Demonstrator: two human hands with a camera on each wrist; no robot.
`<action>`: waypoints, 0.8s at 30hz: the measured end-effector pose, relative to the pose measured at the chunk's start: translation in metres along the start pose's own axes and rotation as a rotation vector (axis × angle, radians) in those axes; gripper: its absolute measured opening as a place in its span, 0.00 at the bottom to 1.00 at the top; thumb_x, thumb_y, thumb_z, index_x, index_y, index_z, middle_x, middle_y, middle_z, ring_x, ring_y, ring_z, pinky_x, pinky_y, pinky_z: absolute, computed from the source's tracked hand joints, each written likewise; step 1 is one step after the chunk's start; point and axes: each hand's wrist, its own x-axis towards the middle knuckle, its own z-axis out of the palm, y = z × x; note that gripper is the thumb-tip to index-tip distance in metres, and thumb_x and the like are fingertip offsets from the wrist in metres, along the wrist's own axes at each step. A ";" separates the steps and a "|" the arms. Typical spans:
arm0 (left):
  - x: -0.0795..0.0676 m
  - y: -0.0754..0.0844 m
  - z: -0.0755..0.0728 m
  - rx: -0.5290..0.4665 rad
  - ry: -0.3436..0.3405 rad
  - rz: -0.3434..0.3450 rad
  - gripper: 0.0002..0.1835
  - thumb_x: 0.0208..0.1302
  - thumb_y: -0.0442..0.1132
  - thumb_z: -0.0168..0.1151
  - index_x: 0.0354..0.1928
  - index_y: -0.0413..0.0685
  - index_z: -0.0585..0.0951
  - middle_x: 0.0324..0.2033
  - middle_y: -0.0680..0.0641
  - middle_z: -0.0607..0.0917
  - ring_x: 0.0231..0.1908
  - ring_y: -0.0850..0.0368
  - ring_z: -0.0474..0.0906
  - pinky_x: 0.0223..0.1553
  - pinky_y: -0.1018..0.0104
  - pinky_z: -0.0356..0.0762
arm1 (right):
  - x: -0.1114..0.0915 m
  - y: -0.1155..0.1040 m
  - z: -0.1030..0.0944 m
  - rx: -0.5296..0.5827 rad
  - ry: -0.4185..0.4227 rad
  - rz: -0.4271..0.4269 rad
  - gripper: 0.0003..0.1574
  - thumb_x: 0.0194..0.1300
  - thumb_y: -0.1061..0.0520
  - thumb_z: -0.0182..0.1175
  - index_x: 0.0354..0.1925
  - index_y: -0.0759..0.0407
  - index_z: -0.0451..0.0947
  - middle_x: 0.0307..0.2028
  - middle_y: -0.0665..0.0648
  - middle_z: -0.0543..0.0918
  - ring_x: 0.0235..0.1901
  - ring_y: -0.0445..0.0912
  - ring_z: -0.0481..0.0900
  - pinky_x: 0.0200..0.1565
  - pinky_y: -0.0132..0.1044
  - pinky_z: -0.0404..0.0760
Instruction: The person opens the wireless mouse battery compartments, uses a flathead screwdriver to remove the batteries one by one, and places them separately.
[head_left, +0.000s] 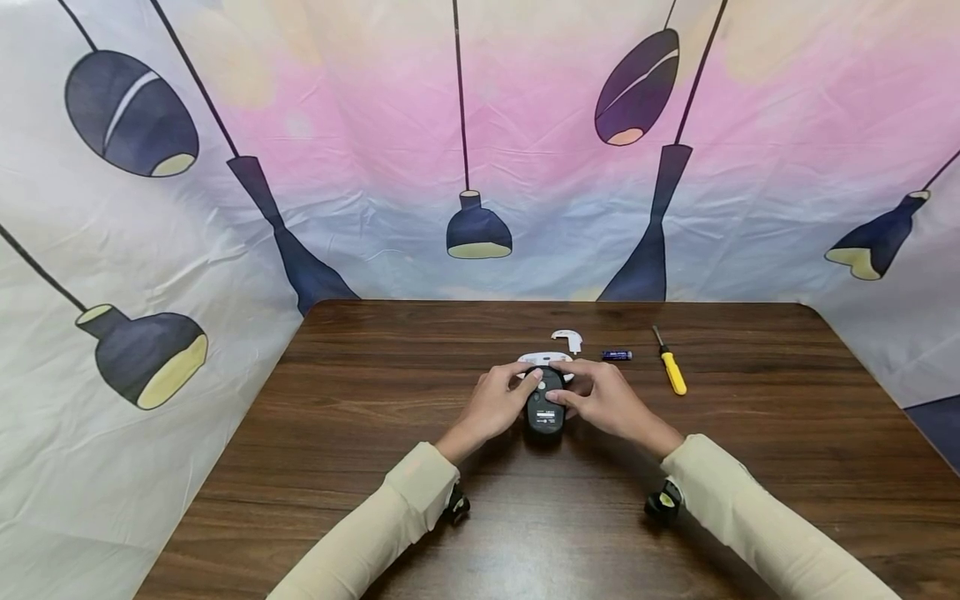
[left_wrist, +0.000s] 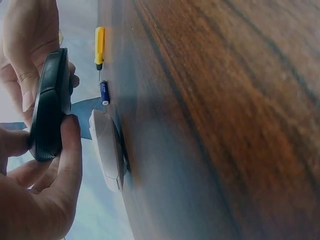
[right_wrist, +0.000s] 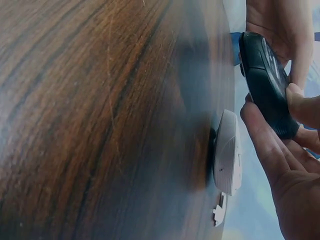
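A black computer mouse (head_left: 545,421) is held underside up above the table, its printed label facing the head camera. My left hand (head_left: 491,404) grips its left side, with the thumb on the underside and fingers beneath. On the other side, my right hand (head_left: 606,402) pinches it in the same way, thumb resting on the bottom face. Both wrist views show the black mouse (left_wrist: 50,105) raised off the wood between the two hands. Just beyond it on the table lies a white mouse (right_wrist: 227,155), partly hidden by the hands in the head view.
Behind the white mouse lies a small white L-shaped cover (head_left: 572,339). A dark blue battery (head_left: 617,355) is to its right, and further right a screwdriver (head_left: 672,372) with a yellow handle. The brown wooden table (head_left: 360,400) ends at a printed cloth backdrop (head_left: 405,167).
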 end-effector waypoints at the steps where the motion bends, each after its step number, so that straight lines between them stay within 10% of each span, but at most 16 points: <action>1: 0.000 0.000 0.000 0.004 0.003 -0.004 0.25 0.79 0.51 0.52 0.67 0.42 0.77 0.54 0.43 0.85 0.39 0.59 0.83 0.42 0.61 0.82 | 0.000 0.000 0.001 0.001 0.000 0.001 0.31 0.64 0.64 0.70 0.63 0.73 0.75 0.60 0.73 0.77 0.22 0.48 0.87 0.27 0.45 0.90; 10: -0.001 -0.001 -0.001 0.000 0.009 -0.015 0.26 0.78 0.53 0.53 0.66 0.43 0.78 0.53 0.44 0.86 0.38 0.60 0.82 0.42 0.61 0.81 | 0.002 -0.002 0.004 0.000 -0.007 0.006 0.29 0.65 0.64 0.69 0.62 0.74 0.75 0.57 0.73 0.79 0.23 0.47 0.87 0.27 0.44 0.90; 24: -0.005 -0.006 -0.003 -0.254 -0.184 -0.099 0.37 0.66 0.40 0.70 0.73 0.37 0.66 0.47 0.41 0.84 0.37 0.55 0.85 0.38 0.56 0.89 | 0.001 0.001 0.000 -0.021 0.013 0.015 0.29 0.65 0.64 0.69 0.62 0.73 0.76 0.56 0.74 0.80 0.23 0.51 0.87 0.27 0.40 0.90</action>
